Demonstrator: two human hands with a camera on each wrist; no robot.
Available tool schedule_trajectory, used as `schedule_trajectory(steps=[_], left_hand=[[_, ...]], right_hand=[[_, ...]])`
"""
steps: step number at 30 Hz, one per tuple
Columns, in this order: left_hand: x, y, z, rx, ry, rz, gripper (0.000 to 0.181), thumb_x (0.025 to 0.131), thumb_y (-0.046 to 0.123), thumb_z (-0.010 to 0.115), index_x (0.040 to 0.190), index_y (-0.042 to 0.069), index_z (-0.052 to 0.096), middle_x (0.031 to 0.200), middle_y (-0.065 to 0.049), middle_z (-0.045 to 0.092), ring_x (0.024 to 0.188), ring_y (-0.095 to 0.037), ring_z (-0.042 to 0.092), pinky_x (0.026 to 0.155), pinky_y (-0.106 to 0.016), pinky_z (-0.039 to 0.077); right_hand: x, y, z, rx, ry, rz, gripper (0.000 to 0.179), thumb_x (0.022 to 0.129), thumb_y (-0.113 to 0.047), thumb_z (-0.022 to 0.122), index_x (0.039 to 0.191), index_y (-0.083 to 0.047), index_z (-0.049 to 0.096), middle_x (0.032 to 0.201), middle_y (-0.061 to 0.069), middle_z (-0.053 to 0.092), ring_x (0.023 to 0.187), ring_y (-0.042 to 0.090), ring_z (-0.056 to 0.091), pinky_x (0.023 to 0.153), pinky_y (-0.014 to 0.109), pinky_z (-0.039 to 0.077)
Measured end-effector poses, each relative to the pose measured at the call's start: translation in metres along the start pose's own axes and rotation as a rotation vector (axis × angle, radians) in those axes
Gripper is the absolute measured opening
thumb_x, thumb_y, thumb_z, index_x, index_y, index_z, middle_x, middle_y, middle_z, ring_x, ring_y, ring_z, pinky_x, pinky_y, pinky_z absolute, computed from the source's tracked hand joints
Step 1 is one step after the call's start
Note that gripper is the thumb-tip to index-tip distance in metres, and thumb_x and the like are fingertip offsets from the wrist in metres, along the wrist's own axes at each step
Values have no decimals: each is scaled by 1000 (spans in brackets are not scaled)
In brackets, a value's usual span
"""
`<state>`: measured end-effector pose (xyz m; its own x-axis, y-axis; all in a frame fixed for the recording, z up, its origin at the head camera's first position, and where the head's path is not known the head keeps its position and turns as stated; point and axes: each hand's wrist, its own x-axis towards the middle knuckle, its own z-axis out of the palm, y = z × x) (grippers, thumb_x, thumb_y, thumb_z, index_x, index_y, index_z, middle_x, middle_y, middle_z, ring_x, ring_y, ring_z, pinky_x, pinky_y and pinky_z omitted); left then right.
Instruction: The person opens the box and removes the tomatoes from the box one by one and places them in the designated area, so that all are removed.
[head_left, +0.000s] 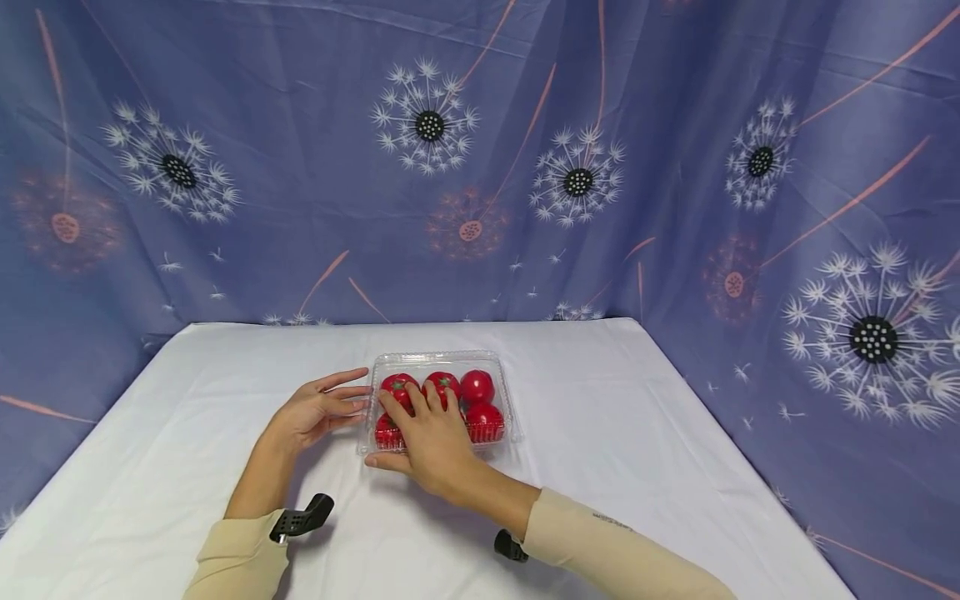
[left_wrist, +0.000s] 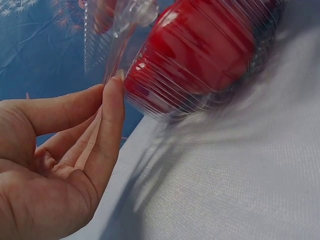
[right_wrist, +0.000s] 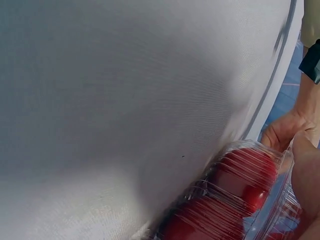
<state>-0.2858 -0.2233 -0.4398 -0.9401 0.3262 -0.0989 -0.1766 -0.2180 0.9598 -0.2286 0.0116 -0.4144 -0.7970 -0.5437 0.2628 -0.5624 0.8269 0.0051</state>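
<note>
A clear plastic clamshell box (head_left: 491, 360) holding several red tomatoes (head_left: 477, 386) sits on the white table. At its left edge, my left hand (head_left: 311, 412) pinches the thin plastic rim between thumb and fingertips, as the left wrist view shows with the hand (left_wrist: 65, 160) up close. My right hand (head_left: 438, 446) lies across the top of the box from the front, fingers spread over the tomatoes and thumb stretched along the front left edge. It hides part of the front row. In the right wrist view, the ridged wall with tomatoes (right_wrist: 245, 175) shows beside that hand.
White cloth covers the table (head_left: 600, 417) around the box. A blue curtain (head_left: 300, 167) with dandelion prints hangs behind and on both sides. Black wrist cameras (head_left: 303, 518) are strapped over the beige sleeves (head_left: 232, 558).
</note>
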Motion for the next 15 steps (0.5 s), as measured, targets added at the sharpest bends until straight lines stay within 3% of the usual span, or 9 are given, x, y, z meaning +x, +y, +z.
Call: schedule_trajectory(steps=[15], left_hand=[[-2, 2, -2, 25, -8, 4, 70, 93, -12, 58, 156, -6, 29, 113, 2, 71, 103, -12, 71, 87, -29, 61]], right_hand=[[1, 0, 2, -19, 11, -4, 87, 88, -80, 47, 158, -29, 39, 157, 12, 45, 145, 41, 41, 120, 60, 30]])
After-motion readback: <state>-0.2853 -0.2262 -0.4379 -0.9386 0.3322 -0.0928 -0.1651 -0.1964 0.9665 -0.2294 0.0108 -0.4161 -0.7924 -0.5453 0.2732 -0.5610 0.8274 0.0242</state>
